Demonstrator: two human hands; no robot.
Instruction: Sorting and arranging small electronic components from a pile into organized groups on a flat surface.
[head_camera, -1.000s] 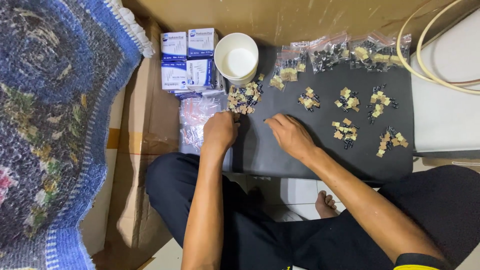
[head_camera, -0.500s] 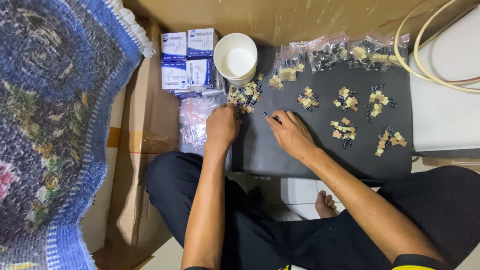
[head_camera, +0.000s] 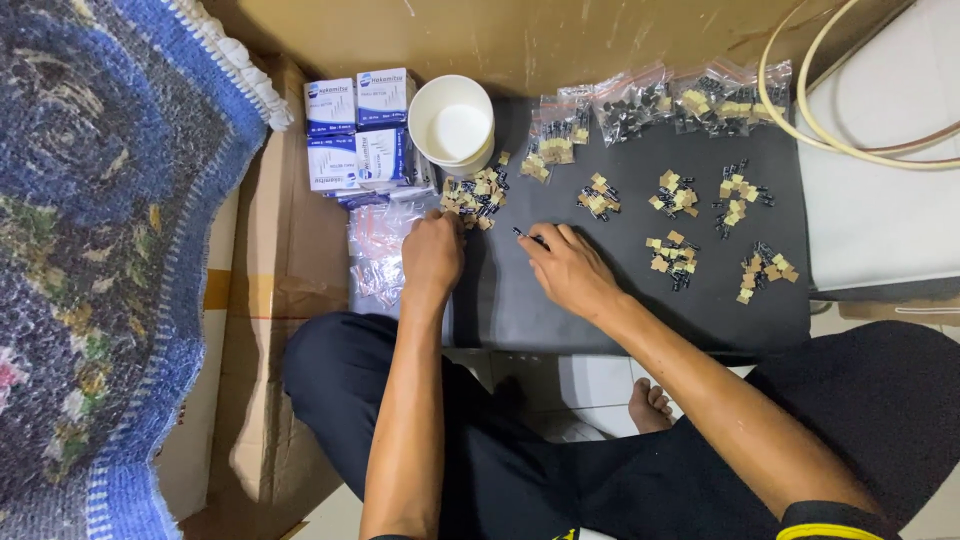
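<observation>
Dark trousers and a bare foot (head_camera: 652, 404) fill the near edge, where the person sits cross-legged on the floor. Beyond the knees lies a dark grey mat, the working surface (head_camera: 620, 310). On it the right hand (head_camera: 565, 268) rests with its fingers narrowed to a pinch on one small dark part (head_camera: 527, 236), held just off the mat by the fingertips. The left hand (head_camera: 433, 250) is curled knuckles-up at the mat's left edge, touching the nearest pile of small parts (head_camera: 474, 195); what, if anything, is inside the curl I cannot tell. Under its wrist is a stack of clear zip bags (head_camera: 380, 250).

Judging from this, the picking goes best if the left hand only steadies and fans the pile while the right takes one piece at a time by the body, not the thin legs, keeping the sorted heaps (head_camera: 672, 195) well apart.

Farther off stand a white cup (head_camera: 452, 122), blue-and-white boxes (head_camera: 358, 125), and filled bags (head_camera: 690, 98) along the cardboard wall.
</observation>
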